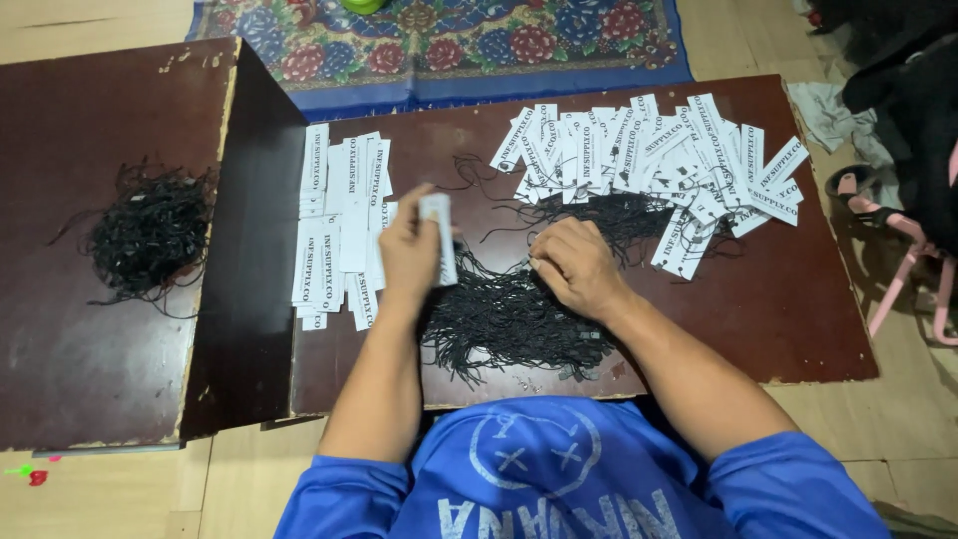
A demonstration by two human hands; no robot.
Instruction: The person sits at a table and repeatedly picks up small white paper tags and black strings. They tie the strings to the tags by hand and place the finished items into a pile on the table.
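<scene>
Blue sleeves (pixel 559 479) fill the bottom of the view, and from them both forearms reach up over the near edge of the bench (pixel 798 299). Of the two hands, the left hand (pixel 409 255) is raised a little, fingers curled shut around a small white paper tag (pixel 437 238) held upright, its long side pointing away from the body. The right hand (pixel 577 268) lies knuckles up with fingers bent down, pinching into the heap of black strings (pixel 509 314) that spreads between both wrists; just what it grips is hidden under the fingers. Just beside the left hand, toward the left edge of this dark brown board, sit neat rows of white tags (pixel 339 230) laid side by side. Beyond the right hand a loose scatter of white tags (pixel 649 165) overlaps at all angles, with more black strings running under them. Further left, a second dark board (pixel 90 329) stands higher, and on it lies a separate tangle of black strings (pixel 150 235), well apart from the hands. Both boards have chipped edges. A flowered rug (pixel 439 45) lies beyond them on a pale floor (pixel 110 494), and a pink frame (pixel 898 260) and dark cloth stand at the right.
</scene>
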